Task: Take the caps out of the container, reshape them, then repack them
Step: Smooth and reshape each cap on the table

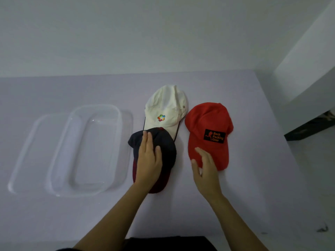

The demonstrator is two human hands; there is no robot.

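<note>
Pressing down on navy cap [167,147]: left hand [148,160] flat, fingers straight and together on crown, at tabletop [253,187] middle

Right hand [206,171] open, fingers relaxed and slightly spread, holding nothing, tips over brim of red cap [208,120]; contact unclear

Red cap toward right edge, just beside navy cap

White cap [166,107] nearer far edge, brim tucked under navy cap's crown

Clear container [60,147] toward left edge, standing on clear lid [23,153], all three caps outside it

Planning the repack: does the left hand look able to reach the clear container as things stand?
Probably yes: the container lies beside the dark cap the left hand rests on, nothing standing between them.
</note>
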